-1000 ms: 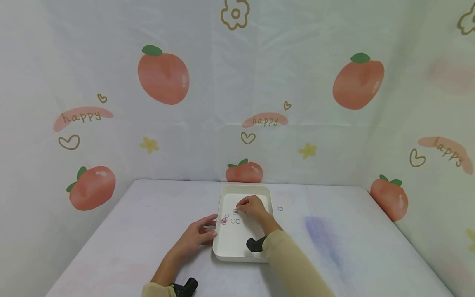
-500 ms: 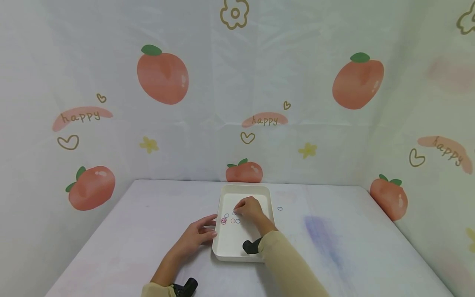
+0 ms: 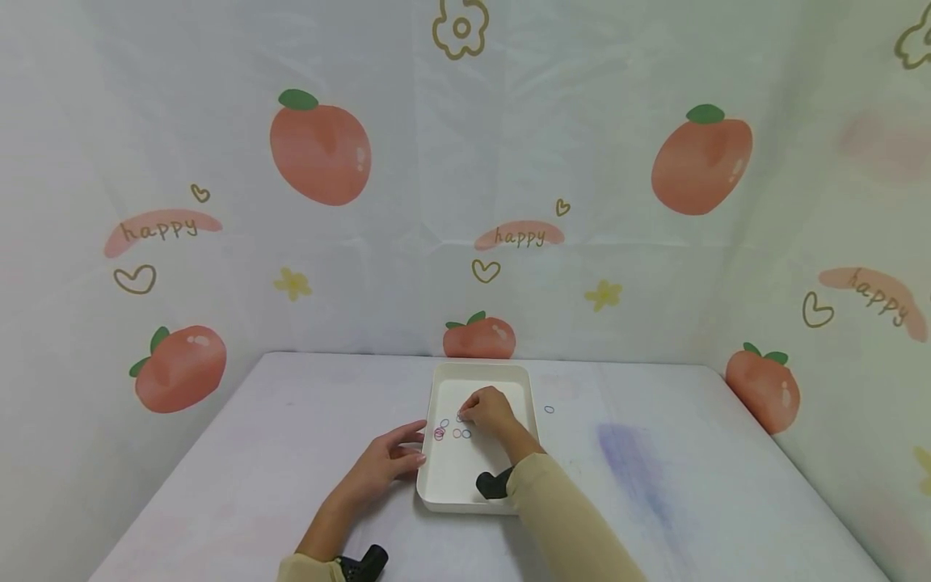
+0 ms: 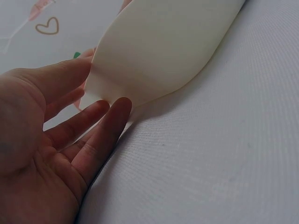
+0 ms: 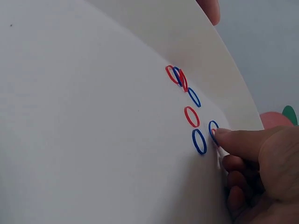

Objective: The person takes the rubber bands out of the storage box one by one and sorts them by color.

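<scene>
A white tray [image 3: 454, 489] lies on the table with small red and blue rubber bands inside. My left hand [image 3: 381, 459] rests at the tray's left side, its extended fingertips touching the outer wall, as the left wrist view shows. Over the tray, my right hand [image 3: 493, 411] has its fingers curled and pinches at a blue rubber band [image 5: 210, 127] overlapped by a red one, partly hidden under the thumb. Beside it lie another blue band [image 5: 194, 140] and a red band [image 5: 186, 115]. Farther along are a blue band [image 5: 191, 96] and an overlapping cluster [image 5: 180, 78] near the wall.
A single rubber band [image 3: 549, 406] lies on the table [image 3: 618, 501] just right of the tray. A printed fabric backdrop [image 3: 407, 202] with fruit pictures rises behind the table and along its sides.
My right hand has shifted slightly left over the pair of bands, covering most of them, then held nearly still. My left hand and the tray have stayed in place.
</scene>
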Motion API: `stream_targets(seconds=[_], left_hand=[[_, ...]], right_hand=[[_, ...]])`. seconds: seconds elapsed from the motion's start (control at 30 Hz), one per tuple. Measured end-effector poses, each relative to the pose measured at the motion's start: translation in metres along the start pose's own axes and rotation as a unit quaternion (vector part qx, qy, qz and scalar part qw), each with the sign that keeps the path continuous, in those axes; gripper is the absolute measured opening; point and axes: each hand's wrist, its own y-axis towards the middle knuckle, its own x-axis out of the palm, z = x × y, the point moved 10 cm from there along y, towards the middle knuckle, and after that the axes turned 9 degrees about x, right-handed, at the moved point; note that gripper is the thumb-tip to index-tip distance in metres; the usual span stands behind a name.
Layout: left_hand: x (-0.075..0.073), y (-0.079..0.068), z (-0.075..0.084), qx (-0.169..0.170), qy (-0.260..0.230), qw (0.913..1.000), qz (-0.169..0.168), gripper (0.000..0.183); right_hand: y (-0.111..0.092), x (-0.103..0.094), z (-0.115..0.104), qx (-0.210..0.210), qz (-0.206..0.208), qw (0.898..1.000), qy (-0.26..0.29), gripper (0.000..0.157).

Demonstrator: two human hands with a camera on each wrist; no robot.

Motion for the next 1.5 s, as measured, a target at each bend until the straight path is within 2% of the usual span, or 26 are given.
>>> stream_targets(seconds=[0.4, 0.67, 0.87, 1.2, 1.5], left_hand=[[0.0, -0.001, 0.002, 0.0, 0.006, 1.0, 0.005, 0.06], [-0.001, -0.001, 0.002, 0.002, 0.006, 1.0, 0.006, 0.06], [-0.002, -0.001, 0.0, 0.002, 0.017, 0.9998, 0.009, 0.059], [-0.001, -0.001, 0.002, 0.003, 0.01, 0.9999, 0.008, 0.06], [-0.001, -0.002, 0.002, 0.009, 0.009, 0.9999, 0.007, 0.059]], right_hand=[[0.002, -0.014, 0.003, 0.001, -0.012, 1.0, 0.025, 0.006], [0.0, -0.037, -0.005, -0.025, 0.006, 1.0, 0.008, 0.004], [0.001, -0.054, -0.007, -0.022, 0.007, 1.0, -0.008, 0.005], [0.002, -0.084, 0.0, -0.016, 0.017, 1.0, -0.021, 0.006], [-0.003, -0.11, 0.022, -0.016, 0.036, 0.999, -0.017, 0.007]])
